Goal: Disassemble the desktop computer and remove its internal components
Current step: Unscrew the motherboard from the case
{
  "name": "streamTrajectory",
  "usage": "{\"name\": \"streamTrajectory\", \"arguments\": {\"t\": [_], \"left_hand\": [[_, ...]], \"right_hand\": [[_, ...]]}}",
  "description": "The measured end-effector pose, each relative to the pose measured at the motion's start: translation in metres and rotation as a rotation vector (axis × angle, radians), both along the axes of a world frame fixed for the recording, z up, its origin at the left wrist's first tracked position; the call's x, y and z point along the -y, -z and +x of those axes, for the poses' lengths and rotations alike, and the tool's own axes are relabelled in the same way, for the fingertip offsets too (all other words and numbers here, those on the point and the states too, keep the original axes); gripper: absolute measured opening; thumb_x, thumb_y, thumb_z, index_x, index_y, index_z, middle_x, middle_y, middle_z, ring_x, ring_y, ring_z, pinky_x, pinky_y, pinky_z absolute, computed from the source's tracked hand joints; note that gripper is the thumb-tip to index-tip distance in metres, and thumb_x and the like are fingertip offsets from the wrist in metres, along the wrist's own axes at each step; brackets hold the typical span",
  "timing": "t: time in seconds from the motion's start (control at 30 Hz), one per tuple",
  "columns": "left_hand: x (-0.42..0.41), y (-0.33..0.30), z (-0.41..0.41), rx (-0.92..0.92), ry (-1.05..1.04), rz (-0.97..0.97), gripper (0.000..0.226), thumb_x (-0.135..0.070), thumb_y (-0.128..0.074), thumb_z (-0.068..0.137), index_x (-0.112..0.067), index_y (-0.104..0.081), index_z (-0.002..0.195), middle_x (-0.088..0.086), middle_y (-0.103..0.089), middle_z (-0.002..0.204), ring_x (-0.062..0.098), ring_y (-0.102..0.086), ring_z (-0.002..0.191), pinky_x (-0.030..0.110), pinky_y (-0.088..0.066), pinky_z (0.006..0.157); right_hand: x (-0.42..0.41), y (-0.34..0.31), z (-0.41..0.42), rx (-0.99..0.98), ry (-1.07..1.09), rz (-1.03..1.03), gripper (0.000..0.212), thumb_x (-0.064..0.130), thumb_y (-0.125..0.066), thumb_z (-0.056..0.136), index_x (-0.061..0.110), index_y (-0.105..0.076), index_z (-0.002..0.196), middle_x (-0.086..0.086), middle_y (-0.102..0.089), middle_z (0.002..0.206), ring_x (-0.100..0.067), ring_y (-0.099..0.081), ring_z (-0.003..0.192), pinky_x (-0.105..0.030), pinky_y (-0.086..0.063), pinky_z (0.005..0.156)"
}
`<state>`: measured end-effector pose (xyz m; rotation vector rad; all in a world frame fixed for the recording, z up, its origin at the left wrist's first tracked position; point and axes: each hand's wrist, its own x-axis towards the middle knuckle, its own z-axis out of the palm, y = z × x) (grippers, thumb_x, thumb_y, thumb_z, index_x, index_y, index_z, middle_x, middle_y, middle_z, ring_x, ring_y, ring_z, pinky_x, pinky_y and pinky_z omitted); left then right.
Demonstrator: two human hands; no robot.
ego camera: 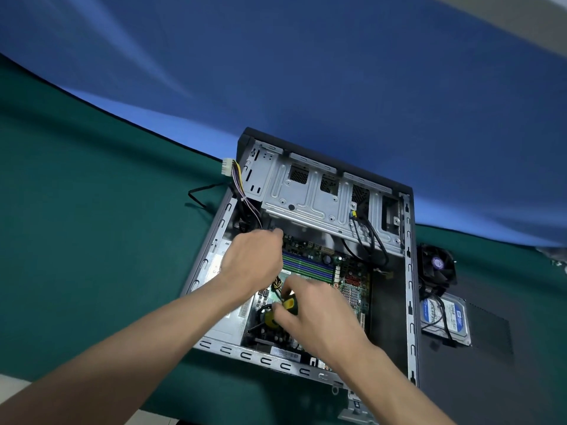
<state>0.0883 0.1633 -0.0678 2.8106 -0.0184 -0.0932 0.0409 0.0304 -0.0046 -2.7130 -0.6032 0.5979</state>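
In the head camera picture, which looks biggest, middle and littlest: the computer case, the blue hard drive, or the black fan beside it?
1. Computer case, by far the biggest.
2. Hard drive.
3. Fan, close to the drive in size, so that order is unsure.

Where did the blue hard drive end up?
In the head view, the hard drive lies outside the open computer case, to its right on a dark panel, just below the loose cooling fan.

open black-and-grey metal computer case (408,271) on green table (76,240) | right hand (319,317) grips yellow-black screwdriver handle (290,303) over green motherboard (310,265) | left hand (253,260) curled inside case, contents unclear
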Motion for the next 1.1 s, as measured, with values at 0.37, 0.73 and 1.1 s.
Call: {"name": "streamTrajectory", "arguments": {"t": [0.37, 0.73, 1.1], "left_hand": [[-0.006, 0.000, -0.003, 0.172, -0.272, -0.303, 0.027, -0.028, -0.032, 0.099, -0.018, -0.054, 0.085, -0.003, -0.047, 0.070, 0.018, -0.048, 0.060, 0.032, -0.035, 0.057], [-0.006, 0.000, -0.003, 0.168, -0.251, -0.270, 0.027, -0.025, -0.033, 0.099, -0.019, -0.054, 0.083, -0.002, -0.050, 0.070, 0.019, -0.049, 0.066, 0.031, -0.032, 0.061], [-0.006, -0.002, -0.003, 0.127, -0.232, -0.252, 0.026, -0.024, -0.032, 0.098, -0.019, -0.054, 0.084, 0.000, -0.051, 0.074, 0.020, -0.050, 0.063, 0.032, -0.035, 0.060]], "right_hand": [[-0.010, -0.009, -0.007, 0.001, 0.011, -0.115, 0.033, 0.054, -0.038, 0.093, 0.021, -0.042, 0.097, 0.000, -0.055, 0.072, -0.029, -0.056, 0.074, -0.034, -0.037, 0.061], [-0.007, -0.017, -0.007, -0.007, -0.080, -0.183, 0.037, 0.053, -0.037, 0.095, 0.017, -0.039, 0.103, -0.007, -0.062, 0.088, -0.031, -0.057, 0.080, -0.036, -0.038, 0.066], [-0.009, -0.015, -0.007, -0.012, 0.003, -0.179, 0.032, 0.047, -0.038, 0.096, 0.017, -0.041, 0.107, -0.006, -0.061, 0.094, -0.029, -0.059, 0.084, -0.034, -0.038, 0.065]]}}
